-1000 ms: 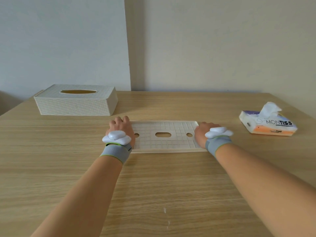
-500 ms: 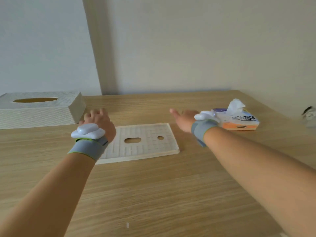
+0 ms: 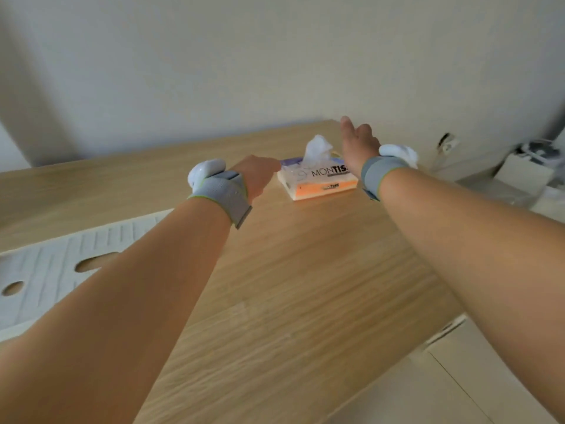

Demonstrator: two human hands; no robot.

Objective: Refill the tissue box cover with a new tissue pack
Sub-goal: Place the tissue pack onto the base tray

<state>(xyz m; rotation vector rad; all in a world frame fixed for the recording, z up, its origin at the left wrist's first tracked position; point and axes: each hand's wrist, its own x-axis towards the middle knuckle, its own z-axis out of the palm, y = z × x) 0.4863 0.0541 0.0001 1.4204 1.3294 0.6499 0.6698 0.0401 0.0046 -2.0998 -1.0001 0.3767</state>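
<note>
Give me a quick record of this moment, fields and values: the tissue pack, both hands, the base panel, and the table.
tissue pack: lies flat on the table, one tissue sticking up from its top
left hand: at the pack's left end, contact unclear, fingers hidden
right hand: open, at the pack's right end, grip not yet visible
base panel: white, ribbed, with holes, flat at left edge, partly hidden by the left forearm
table: light wood

Grey green-edged wristbands (image 3: 223, 191), white wrist devices (image 3: 205, 172)
</note>
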